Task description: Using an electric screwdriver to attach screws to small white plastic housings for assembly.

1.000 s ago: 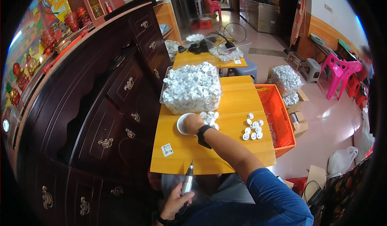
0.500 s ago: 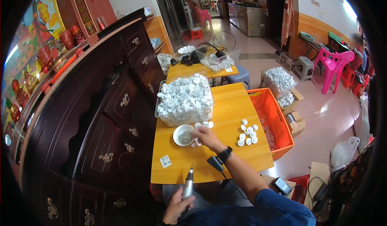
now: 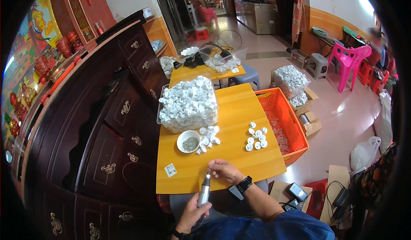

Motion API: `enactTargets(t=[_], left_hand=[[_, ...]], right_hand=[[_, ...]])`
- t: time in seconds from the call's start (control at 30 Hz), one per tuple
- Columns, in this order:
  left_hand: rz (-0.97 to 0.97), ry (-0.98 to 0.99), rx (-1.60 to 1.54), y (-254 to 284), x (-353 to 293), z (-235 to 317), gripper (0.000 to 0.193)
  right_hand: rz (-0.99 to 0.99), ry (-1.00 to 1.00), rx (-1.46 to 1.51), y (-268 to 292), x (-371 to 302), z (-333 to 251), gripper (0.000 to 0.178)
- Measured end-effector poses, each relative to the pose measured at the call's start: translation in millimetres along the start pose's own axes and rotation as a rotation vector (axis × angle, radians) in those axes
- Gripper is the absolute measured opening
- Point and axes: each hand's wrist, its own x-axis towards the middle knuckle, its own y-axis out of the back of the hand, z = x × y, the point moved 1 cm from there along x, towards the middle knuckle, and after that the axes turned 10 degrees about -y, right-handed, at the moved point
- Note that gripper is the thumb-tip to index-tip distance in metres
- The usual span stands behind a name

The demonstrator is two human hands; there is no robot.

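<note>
My left hand point(image 3: 193, 213) is wrapped round a silver pen-shaped electric screwdriver point(image 3: 204, 196), which points up and away over the table's near edge. At its tip, my right hand point(image 3: 226, 171) has thumb and fingers pinched together; what they hold is too small to make out. Beyond the hands, a white bowl point(image 3: 180, 143) contains small grey metal pieces point(image 3: 191, 144), probably screws. Beside the bowl lies a loose group of white plastic parts point(image 3: 209, 136). Farther right on the yellow wooden table point(image 3: 233, 115), several round white parts point(image 3: 257, 138) lie together.
A clear bin point(image 3: 184, 123) heaped with white parts stands at the table's far left. An orange crate point(image 3: 295, 135) adjoins the right edge. Dark wooden drawers point(image 3: 117, 133) line the left side. Behind is a second table point(image 3: 177, 74). A white label point(image 3: 170, 170) lies near the front.
My right hand has moved from beside the bowl back to the screwdriver's tip. The white parts beside the bowl are now uncovered. The whole view has shifted slightly.
</note>
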Motion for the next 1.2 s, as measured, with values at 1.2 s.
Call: enactTargets(t=[1.2], left_hand=[[0.017,-0.008,-0.017,0.3,-5.2,-1.6,0.042]], right_hand=[[-0.257,-0.103,0.331,-6.1,3.3,20.4,0.012]])
